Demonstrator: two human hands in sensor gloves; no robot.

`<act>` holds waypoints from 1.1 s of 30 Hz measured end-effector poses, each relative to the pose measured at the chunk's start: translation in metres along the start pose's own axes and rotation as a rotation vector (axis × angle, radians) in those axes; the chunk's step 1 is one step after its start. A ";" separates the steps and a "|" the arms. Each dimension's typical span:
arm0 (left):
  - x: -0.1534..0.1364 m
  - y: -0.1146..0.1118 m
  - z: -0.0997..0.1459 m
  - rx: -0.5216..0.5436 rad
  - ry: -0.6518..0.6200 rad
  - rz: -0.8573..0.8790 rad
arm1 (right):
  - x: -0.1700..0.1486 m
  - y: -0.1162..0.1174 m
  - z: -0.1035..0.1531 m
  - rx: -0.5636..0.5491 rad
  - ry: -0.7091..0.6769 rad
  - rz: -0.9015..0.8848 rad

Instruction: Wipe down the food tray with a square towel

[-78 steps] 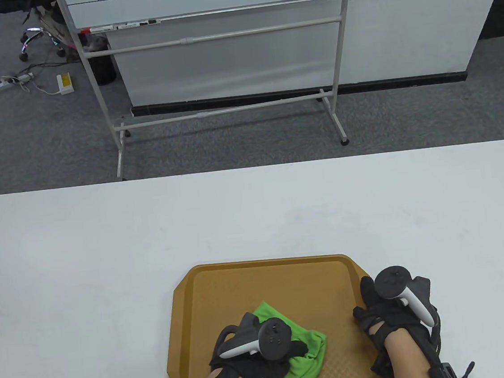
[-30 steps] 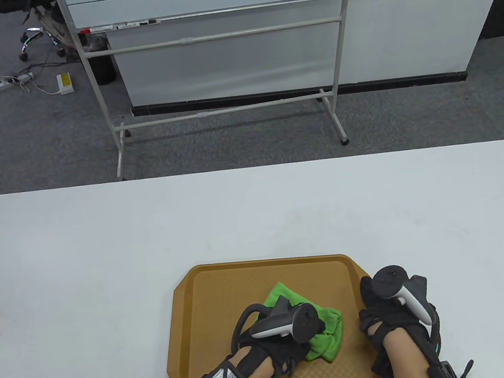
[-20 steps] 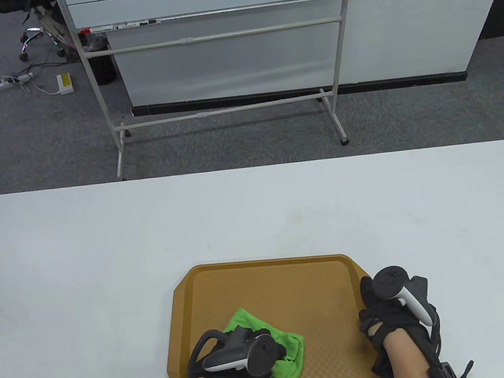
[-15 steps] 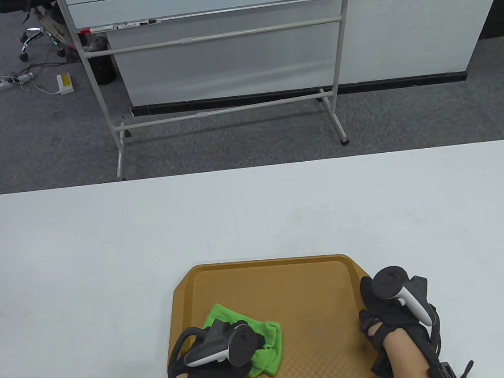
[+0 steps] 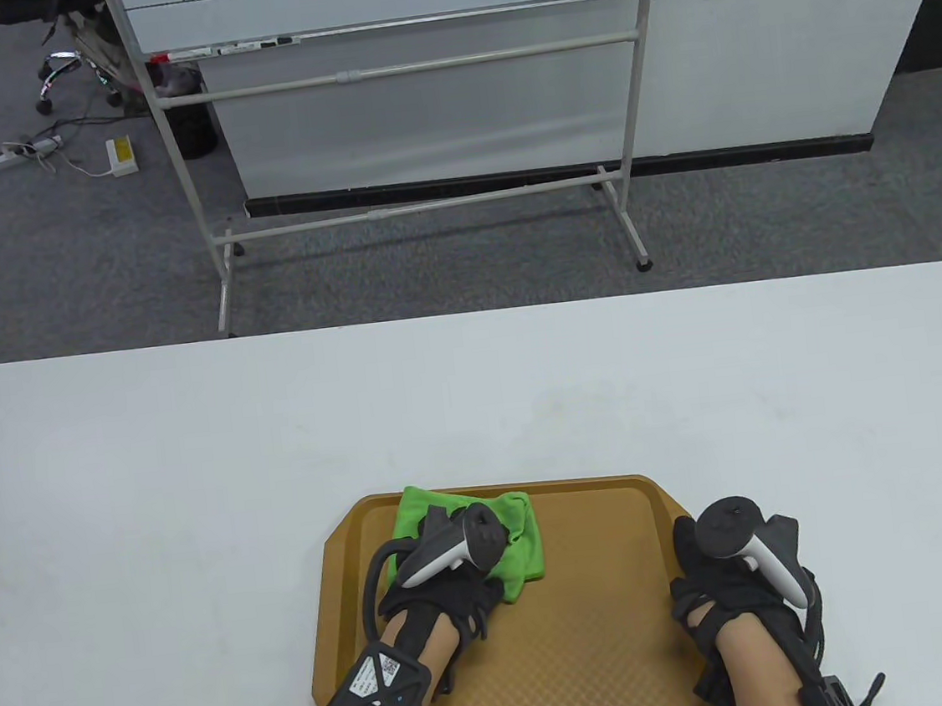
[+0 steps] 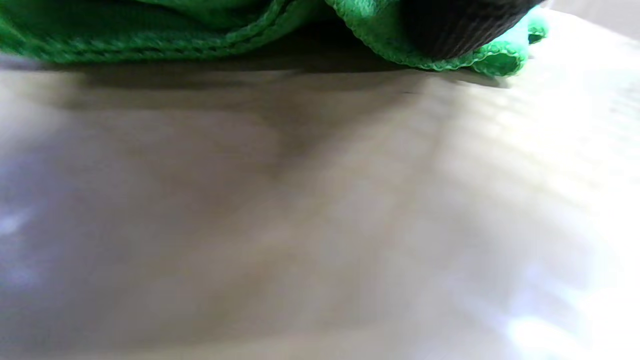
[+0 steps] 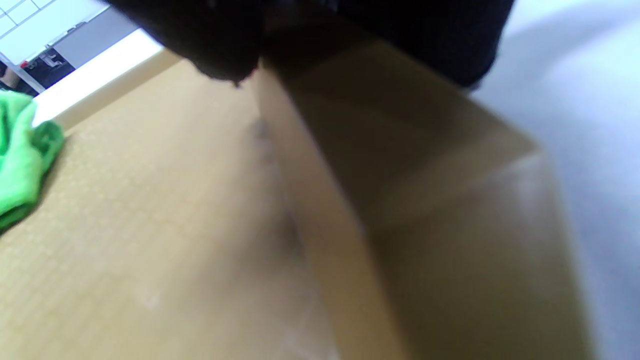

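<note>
I see one tray [image 5: 603,650], one towel [image 5: 518,543] at its 11 o'clock; my left hand [image 5: 453,578] presses it, fingers hidden; my right hand [image 5: 727,587] grips the tray's 3 o'clock rim.

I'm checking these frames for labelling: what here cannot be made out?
- Left hand fingers on the green towel: table view, hidden under its tracker.
- Tray near edge: table view, cut off by the frame's bottom.
- Tray surface: left wrist view, blurred.
- Right hand grip on the tray's rim: right wrist view, dark and blurred.

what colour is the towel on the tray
Bright green square towel, clearest in the table view.
</note>
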State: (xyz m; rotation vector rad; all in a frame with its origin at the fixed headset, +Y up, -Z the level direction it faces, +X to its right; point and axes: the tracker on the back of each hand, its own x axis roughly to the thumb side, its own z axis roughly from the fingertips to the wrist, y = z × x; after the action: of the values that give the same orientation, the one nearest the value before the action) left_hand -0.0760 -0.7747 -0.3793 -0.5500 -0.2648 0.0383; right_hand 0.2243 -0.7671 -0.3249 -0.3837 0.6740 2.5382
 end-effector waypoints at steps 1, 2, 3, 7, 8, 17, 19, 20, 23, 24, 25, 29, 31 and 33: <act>0.007 0.000 0.000 -0.001 -0.040 -0.008 | 0.000 0.000 0.000 -0.001 0.000 -0.001; 0.012 -0.001 0.000 -0.003 -0.068 -0.011 | 0.000 0.000 0.000 -0.001 0.000 0.000; 0.019 -0.003 0.002 -0.010 -0.121 -0.012 | 0.000 0.000 0.000 0.000 0.000 0.000; 0.041 -0.015 0.020 0.012 -0.280 -0.137 | 0.000 0.000 0.000 0.002 -0.001 0.000; 0.043 -0.017 0.024 0.013 -0.294 -0.158 | 0.000 0.000 0.000 0.001 -0.002 -0.001; 0.027 -0.035 0.082 0.110 -0.361 -0.352 | 0.000 0.001 0.000 0.004 -0.007 0.003; 0.017 -0.038 0.096 0.194 -0.361 -0.401 | 0.000 0.001 0.000 0.005 -0.008 0.002; 0.014 -0.039 0.101 0.234 -0.361 -0.426 | 0.000 0.001 0.000 0.005 -0.007 0.003; -0.003 -0.030 0.116 0.333 -0.351 -0.421 | 0.001 0.001 0.001 0.000 -0.004 0.009; -0.012 -0.025 0.121 0.356 -0.330 -0.377 | 0.001 0.001 0.001 -0.002 -0.003 0.011; -0.024 -0.018 0.126 0.376 -0.302 -0.302 | 0.000 0.001 0.001 -0.006 -0.003 0.012; -0.080 0.025 0.159 0.617 -0.177 -0.019 | 0.001 0.001 0.001 -0.009 -0.003 0.013; -0.115 0.044 0.179 0.765 -0.059 0.072 | 0.000 0.001 0.001 -0.006 -0.005 0.011; -0.143 0.052 0.191 0.843 0.069 0.071 | 0.000 0.001 0.001 -0.004 -0.006 0.006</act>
State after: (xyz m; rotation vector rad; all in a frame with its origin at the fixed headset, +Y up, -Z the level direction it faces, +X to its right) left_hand -0.2616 -0.6483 -0.2842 0.2775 -0.1409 0.1897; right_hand 0.2235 -0.7675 -0.3239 -0.3757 0.6685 2.5460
